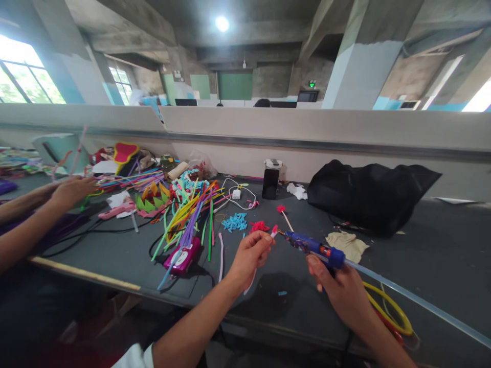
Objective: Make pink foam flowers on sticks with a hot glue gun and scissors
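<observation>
1. Pink-tipped stem (pixel 274 231), just right of centre in the frame, and it's up off the surface (pixel 429 245), pinched in the left hand (pixel 253 253), thumb and fingertips closed together on it.
2. Here comes the key line: the glue gun (pixel 314 248) lies to the right of that tip, its long axis slanting from the nozzle at upper left down to lower right. Nozzle just beside the pink end; touching or not, too small to tell.
3. Right hand (pixel 339 286), lower right, is wrapped round the gun's handle, with the clear glue stick (pixel 406 291) trailing off to the right edge.
4. Nearer to the tip? The left hand, clearly; the right sits back behind the gun.
5. Just above the nozzle, a red flower head (pixel 281 209) on a pale stick; left of it, red pieces (pixel 260 226), then blue pieces (pixel 235 222).
</observation>
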`<state>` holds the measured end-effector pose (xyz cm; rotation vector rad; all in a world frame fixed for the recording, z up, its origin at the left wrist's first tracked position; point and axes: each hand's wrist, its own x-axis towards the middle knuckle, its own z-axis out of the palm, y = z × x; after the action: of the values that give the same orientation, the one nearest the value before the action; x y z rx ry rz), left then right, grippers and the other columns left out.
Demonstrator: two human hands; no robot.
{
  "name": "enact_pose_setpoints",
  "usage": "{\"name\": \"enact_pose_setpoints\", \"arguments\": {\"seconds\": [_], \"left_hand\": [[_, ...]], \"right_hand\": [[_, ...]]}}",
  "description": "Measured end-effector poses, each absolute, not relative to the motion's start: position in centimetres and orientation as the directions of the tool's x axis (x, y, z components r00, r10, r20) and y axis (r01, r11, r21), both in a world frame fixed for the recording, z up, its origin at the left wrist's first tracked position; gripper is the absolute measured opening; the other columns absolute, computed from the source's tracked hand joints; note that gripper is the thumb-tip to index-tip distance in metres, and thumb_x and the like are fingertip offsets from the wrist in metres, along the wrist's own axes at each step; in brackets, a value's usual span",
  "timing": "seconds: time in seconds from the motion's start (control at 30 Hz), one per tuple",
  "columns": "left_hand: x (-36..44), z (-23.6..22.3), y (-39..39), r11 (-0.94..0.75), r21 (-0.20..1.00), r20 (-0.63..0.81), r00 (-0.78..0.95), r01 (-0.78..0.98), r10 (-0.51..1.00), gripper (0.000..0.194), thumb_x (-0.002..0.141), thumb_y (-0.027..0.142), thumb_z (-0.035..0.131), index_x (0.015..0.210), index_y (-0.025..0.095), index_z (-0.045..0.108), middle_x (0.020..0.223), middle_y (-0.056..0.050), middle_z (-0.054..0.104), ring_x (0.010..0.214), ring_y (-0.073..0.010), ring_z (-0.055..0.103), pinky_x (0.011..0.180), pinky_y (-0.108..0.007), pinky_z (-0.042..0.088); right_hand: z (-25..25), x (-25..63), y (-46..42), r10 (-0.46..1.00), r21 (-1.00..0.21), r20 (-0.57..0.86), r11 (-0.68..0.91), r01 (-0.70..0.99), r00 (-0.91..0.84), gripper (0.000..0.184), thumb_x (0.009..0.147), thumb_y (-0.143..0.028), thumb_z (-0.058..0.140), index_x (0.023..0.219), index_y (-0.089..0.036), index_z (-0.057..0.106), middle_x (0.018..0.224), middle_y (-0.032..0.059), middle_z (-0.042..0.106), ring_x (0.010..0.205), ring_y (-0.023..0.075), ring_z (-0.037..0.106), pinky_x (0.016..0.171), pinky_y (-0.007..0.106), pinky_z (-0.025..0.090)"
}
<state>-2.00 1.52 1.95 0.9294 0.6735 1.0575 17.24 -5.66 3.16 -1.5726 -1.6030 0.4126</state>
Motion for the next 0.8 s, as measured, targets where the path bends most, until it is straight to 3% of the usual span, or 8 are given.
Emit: {"name": "enact_pose_setpoints", "arguments": {"seconds": [0.2,0.33,0.43,0.53,0.63,0.8], "left_hand": [[-2.0,1.9,1.5,0.197,0.883,-0.035,0.359,-0.425,0.933,0.027,0.076,0.038,0.073,0.077,0.014,0.059,0.054,0.008,0.036,0.043,-0.0028,0.02,0.042,-0.022,0.008],[-2.1,1.6,1.7,0.192,0.878,-0.033,0.345,-0.438,0.938,0.025,0.078,0.037,0.071,0.078,0.014,0.06,0.052,0.009,0.034,0.042,-0.003,0.019,0.042,-0.021,0.009],[-2.3,1.3,2.1,0.199,0.864,-0.037,0.336,-0.462,0.941,0.024,0.079,0.037,0.07,0.079,0.014,0.06,0.052,0.009,0.033,0.042,-0.0028,0.019,0.041,-0.021,0.009],[-2.7,1.2,2.8,0.198,0.837,-0.039,0.306,-0.51,0.951,0.024,0.078,0.035,0.071,0.078,0.014,0.06,0.051,0.009,0.033,0.041,-0.0026,0.02,0.04,-0.02,0.009],[-3.6,1.4,3.6,0.148,0.798,0.0,0.246,-0.584,0.969,0.024,0.075,0.034,0.074,0.076,0.014,0.059,0.051,0.009,0.034,0.04,-0.002,0.022,0.04,-0.019,0.011],[-6.0,2.1,4.7,0.038,0.759,0.063,0.131,-0.65,0.989,0.024,0.074,0.032,0.075,0.077,0.014,0.061,0.051,0.01,0.034,0.039,-0.0017,0.026,0.039,-0.017,0.017]], "right_hand": [[2.8,17.6,-5.7,0.912,-0.711,0.385,0.197,0.675,0.14,0.05,0.085,-0.065,0.045,0.07,-0.022,0.064,0.062,0.0043,0.065,0.059,0.021,0.062,0.064,0.033,0.049],[2.3,18.2,-5.8,0.871,-0.683,0.471,0.261,0.682,0.138,0.041,0.09,-0.056,0.045,0.082,-0.022,0.067,0.068,0.0026,0.067,0.061,0.0188,0.063,0.064,0.03,0.05],[1.3,18.9,-5.0,0.787,-0.608,0.599,0.322,0.726,0.152,0.029,0.09,-0.047,0.05,0.099,-0.023,0.063,0.085,0.0038,0.069,0.071,0.0186,0.065,0.068,0.029,0.051],[-0.6,19.8,-3.3,0.715,-0.463,0.694,0.355,0.812,0.083,0.029,0.087,-0.04,0.056,0.108,-0.021,0.055,0.096,0.0076,0.067,0.087,0.0221,0.065,0.077,0.033,0.051],[-2.7,20.7,-1.6,0.827,-0.361,0.552,0.349,0.865,-0.104,0.03,0.085,-0.032,0.055,0.112,-0.02,0.051,0.108,0.0118,0.062,0.103,0.026,0.059,0.089,0.039,0.047],[-4.5,20.6,-0.7,0.922,-0.372,0.331,0.324,0.87,-0.202,0.028,0.073,-0.021,0.058,0.1,-0.023,0.057,0.102,0.0065,0.061,0.1,0.0236,0.058,0.088,0.036,0.046]]}}
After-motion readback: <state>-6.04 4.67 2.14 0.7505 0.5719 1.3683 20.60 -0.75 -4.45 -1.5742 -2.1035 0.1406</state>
